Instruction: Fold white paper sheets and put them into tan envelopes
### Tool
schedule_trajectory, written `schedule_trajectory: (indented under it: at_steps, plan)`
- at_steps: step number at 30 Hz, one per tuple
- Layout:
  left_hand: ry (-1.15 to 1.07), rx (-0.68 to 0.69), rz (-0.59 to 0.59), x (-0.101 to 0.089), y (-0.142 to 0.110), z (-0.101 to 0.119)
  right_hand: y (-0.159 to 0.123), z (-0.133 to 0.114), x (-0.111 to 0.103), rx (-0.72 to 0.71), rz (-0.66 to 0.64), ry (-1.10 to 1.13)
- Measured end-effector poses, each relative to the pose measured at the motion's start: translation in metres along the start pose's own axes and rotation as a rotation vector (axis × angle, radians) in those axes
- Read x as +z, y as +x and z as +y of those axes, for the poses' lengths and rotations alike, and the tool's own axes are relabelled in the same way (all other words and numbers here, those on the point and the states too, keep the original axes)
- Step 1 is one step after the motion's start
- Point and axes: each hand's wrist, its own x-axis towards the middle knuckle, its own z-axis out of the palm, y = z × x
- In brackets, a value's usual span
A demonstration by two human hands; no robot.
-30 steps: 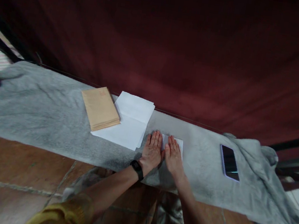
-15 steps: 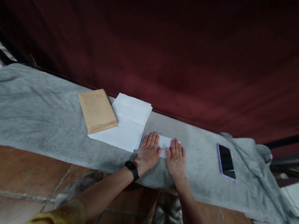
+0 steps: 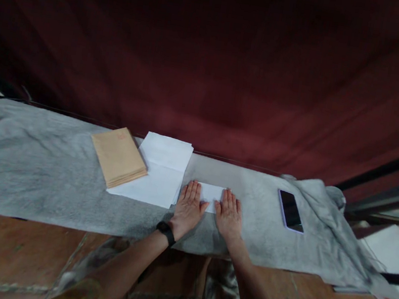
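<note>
A small folded white paper (image 3: 211, 193) lies on the grey cloth in front of me. My left hand (image 3: 189, 209) rests flat over its left end, palm down, with a black band round the wrist. On the right end lies my right hand (image 3: 229, 216), also flat with fingers stretched out. Both thumbs point inward, and the middle of the paper shows between them. Left of my left hand are larger white sheets (image 3: 160, 178) with a crease across them. A stack of brown envelopes (image 3: 118, 156) overlaps the left side of these sheets.
The grey cloth (image 3: 39, 170) covers a long, narrow surface and is bunched at its right end. A phone with a lilac edge (image 3: 291, 210) lies to the right. Behind hangs a dark red curtain (image 3: 209, 81). Terracotta tiles (image 3: 12, 251) show below the front edge.
My hands have slid apart a little toward the paper's ends, so more of its middle shows. The whole view has shifted slightly; the envelopes, sheets and phone keep their places.
</note>
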Motion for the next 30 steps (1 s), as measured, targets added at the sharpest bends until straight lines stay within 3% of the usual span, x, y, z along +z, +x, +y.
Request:
schedule_trajectory:
  at_steps: [11, 30]
  plan:
    - [-0.025, 0.066, 0.034, -0.004, -0.004, -0.008, 0.004, -0.008, -0.006, 0.069, -0.005, 0.062]
    - [0.053, 0.019, 0.001, -0.011, -0.003, -0.003, 0.006, -0.014, -0.017, 0.103, -0.084, 0.115]
